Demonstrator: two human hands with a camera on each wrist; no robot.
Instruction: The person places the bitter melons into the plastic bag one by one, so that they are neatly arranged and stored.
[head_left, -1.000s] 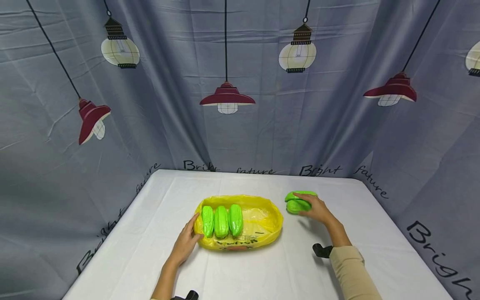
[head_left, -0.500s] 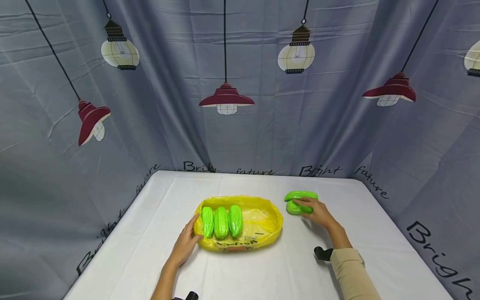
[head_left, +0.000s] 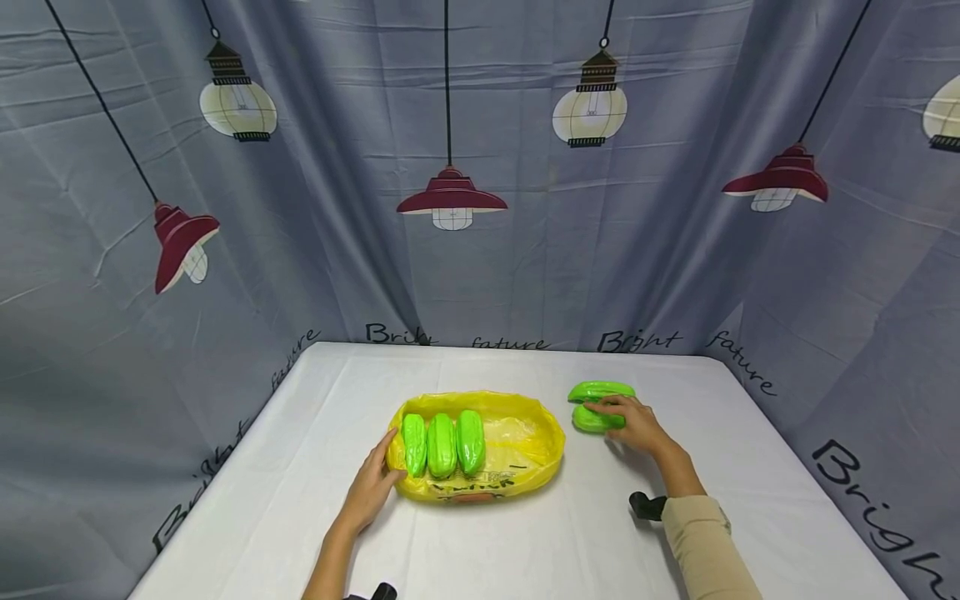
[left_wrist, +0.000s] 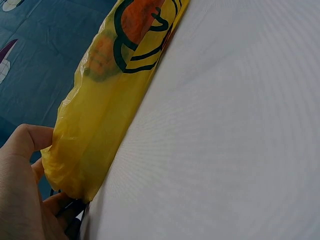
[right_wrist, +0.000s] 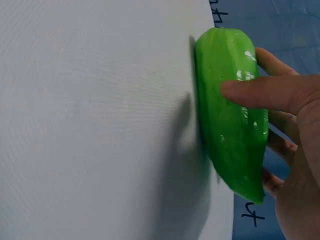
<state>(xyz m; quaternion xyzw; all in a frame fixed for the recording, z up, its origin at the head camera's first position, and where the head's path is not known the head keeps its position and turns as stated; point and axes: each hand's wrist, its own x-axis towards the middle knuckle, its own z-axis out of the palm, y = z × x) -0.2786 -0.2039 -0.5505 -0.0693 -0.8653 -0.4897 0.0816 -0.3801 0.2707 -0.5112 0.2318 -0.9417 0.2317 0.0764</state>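
Note:
A yellow printed plastic bag (head_left: 525, 475), opened out like a shallow oval bowl, stands mid-table in the head view. Three glossy green vegetables (head_left: 442, 446) lie side by side in its left half. My left hand (head_left: 370, 483) holds the bag's left end, thumb and fingers around its side (left_wrist: 82, 150). To the right of the bag, my right hand (head_left: 633, 425) grips a plump, ridged green vegetable (right_wrist: 227, 115) with a tapering end. The thumb lies across it, and the fingers are partly hidden behind. Another green vegetable (head_left: 600, 390) lies just beyond it.
A white cloth covers the table (head_left: 480, 550). A grey-blue curtain (head_left: 510, 275) with printed lamps and lettering hangs around its back and sides. Black camera mounts (head_left: 647, 505) sit at the wrists.
My right hand has shifted from the farther vegetable slightly toward me, onto the nearer one, and the two now sit a little apart. My left hand and the bag stay in place.

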